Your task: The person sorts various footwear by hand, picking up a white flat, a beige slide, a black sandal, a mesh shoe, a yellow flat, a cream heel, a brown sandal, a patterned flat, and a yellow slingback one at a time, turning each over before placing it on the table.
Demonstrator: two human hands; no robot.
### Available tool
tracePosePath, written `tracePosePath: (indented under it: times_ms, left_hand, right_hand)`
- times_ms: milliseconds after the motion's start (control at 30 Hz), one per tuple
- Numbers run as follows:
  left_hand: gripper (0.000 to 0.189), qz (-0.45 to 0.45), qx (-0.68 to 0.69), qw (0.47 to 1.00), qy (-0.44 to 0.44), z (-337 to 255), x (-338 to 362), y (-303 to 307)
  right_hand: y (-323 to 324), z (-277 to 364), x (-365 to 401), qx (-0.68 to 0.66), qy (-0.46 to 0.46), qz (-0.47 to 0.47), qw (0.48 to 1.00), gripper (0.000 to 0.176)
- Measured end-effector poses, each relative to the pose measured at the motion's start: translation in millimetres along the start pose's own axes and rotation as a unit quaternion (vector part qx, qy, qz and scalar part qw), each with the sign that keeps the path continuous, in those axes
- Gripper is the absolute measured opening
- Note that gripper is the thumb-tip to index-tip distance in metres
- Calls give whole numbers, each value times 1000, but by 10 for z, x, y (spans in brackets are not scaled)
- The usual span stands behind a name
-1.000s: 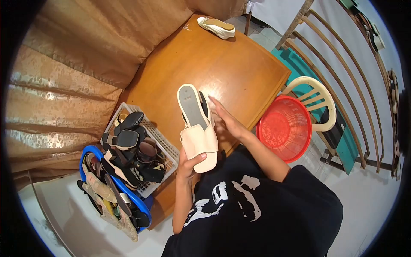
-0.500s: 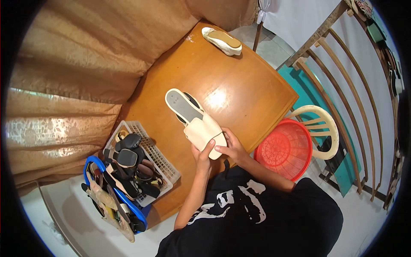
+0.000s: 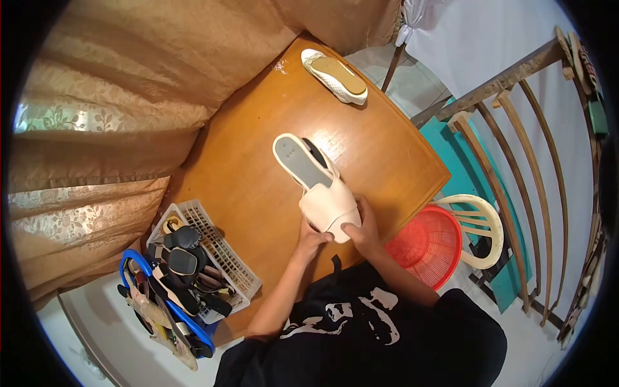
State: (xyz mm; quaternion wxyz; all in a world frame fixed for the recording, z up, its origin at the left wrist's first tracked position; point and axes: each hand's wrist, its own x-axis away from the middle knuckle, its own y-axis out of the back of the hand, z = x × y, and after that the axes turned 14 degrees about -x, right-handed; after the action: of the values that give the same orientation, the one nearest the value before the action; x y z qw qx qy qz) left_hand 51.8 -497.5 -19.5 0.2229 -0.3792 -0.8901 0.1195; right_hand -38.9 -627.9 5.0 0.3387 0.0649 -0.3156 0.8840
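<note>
Close above the near edge of the tabletop, our left hand and right hand pinch the toe of a cream sandal, thumbs on top, its heel end pointing away from us. Beyond our hands, at the far edge, lies a white shoe. Left of them sits a white basket of footwear; right of them, a red basket.
</note>
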Motion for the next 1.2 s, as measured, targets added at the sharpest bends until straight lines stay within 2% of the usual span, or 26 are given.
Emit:
tracePosePath:
  times_ms: [33,67,167,233,333,433,533,600,700,733,833,867,1000,1100,1167,1200]
  left_hand:
    - [125,24,-3,1000,-2,113,-88,107]
    - [125,94,15,995,-31,215,-230,222]
    - [120,48,149,987,30,229,-806,620]
    - [115,39,79,996,-8,-72,-1117,643]
    - [99,-33,51,998,-20,-281,-1583,627]
    - [75,-121,-54,991,25,-397,-2137,753]
    - [57,-138,-20,990,-2,-498,-2549,809]
    - [55,-147,-2,989,4,-578,-2789,853]
    - [56,-156,-11,988,13,-578,-3240,1023]
    - [58,-160,-18,987,16,-577,-3389,1069]
    - [65,-179,-126,975,38,-587,-3761,1154]
    - [70,-168,-105,979,36,-562,-3858,1144]
    - [70,-147,-151,977,29,-535,-4221,1205]
    - [45,-135,-153,979,27,-606,-4310,1196]
    - [50,-138,-172,975,20,-580,-4356,1233]
    - [54,-135,-173,975,16,-569,-4356,1247]
  right_hand:
    - [23,18,-71,-1,-2,-5,1000,66]
    - [28,68,-144,1,-9,-11,1000,64]
    - [170,-23,-441,-14,-23,-37,999,63]
    - [223,-52,-586,3,-27,-33,999,62]
    - [274,-105,-840,23,-37,-24,999,61]
    - [273,-181,-1194,34,-22,-3,999,60]
    - [223,-187,-1571,28,-7,8,1000,60]
    - [209,-178,-1877,21,-20,-7,1000,61]
    - [206,-354,-2294,5,33,-94,995,67]
    - [193,-392,-2405,56,55,-128,989,69]
    - [137,-523,-2664,86,118,-195,970,65]
    - [118,-523,-2696,75,107,-205,970,61]
    - [72,-574,-2864,65,106,-231,965,55]
    - [1,-549,-2868,111,90,-235,961,51]
    - [1,-597,-2911,149,89,-241,955,48]
    - [-4,-609,-2919,127,87,-244,957,47]
